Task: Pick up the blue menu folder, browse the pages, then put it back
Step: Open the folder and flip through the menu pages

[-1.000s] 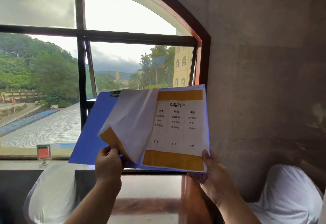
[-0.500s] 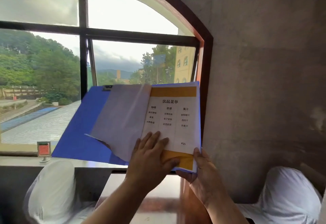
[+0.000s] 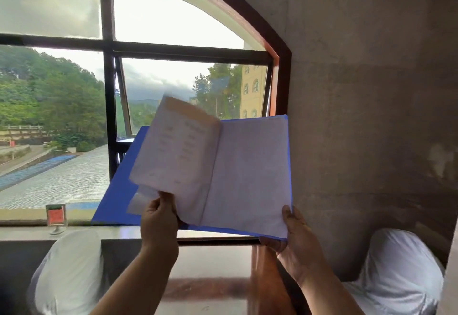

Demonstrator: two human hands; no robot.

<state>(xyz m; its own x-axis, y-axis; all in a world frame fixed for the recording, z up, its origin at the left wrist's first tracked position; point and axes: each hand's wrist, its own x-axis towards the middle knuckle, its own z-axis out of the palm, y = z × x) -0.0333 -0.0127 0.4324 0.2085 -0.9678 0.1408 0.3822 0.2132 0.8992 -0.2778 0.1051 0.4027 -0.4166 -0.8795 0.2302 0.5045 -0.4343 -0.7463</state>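
Observation:
I hold the blue menu folder (image 3: pixel 116 195) open in the air in front of the arched window. My right hand (image 3: pixel 295 237) grips its lower right corner, thumb on the blank white sheet (image 3: pixel 250 173) facing me. My left hand (image 3: pixel 158 218) pinches the bottom edge of a menu page (image 3: pixel 178 148), which stands lifted and blurred, its back toward me with an orange band and print showing through. The folder's blue left cover spreads out behind that page.
A small red sign on a stand (image 3: pixel 56 216) sits on the window sill (image 3: pixel 29 233). Below are a glossy wooden table (image 3: pixel 210 277), a white-covered seat back at left (image 3: pixel 67 272) and another at right (image 3: pixel 399 275). A bare concrete wall (image 3: pixel 371 91) fills the right side.
My left hand left the printed menu page's face, took its lower edge and swung it over to the left. The blank sheet beneath now shows. The folder stayed raised.

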